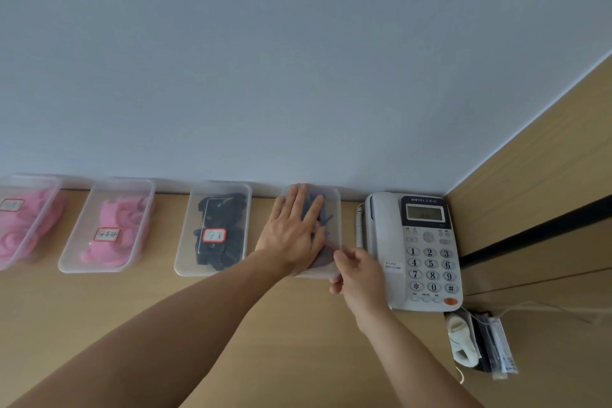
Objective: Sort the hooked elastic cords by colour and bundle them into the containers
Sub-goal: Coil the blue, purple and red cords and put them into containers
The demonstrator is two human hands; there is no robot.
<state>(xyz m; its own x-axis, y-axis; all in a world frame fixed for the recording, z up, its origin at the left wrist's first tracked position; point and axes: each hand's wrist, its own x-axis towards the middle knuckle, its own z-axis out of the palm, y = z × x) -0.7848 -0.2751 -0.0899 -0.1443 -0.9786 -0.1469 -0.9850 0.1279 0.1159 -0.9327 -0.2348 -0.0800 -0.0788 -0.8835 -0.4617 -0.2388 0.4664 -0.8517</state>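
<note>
Hooked elastic cords (323, 219) of a dark, purplish shade lie in the rightmost container (335, 205) of four lined along the wall on a wooden counter (165, 301). A person's left hand (291, 228) presses them down, flat and straight-fingered. The right hand (357, 270), fingers curled, pinches a thin reddish piece (331, 244) at that container's near right edge; whether it is a cord end or a label cannot be told.

The sorting looks almost finished. Pink cords (122, 219) fill the two left containers and black cords (222, 209) the third container (185, 242), each bearing a red-bordered label, and no loose cords show on the counter. Settling this last bundle appears to be what remains.

A desk telephone (420, 252) stands just beside the rightmost container, crowding the right hand. Plastic-wrapped packets (480, 344) lie nearer the camera.
</note>
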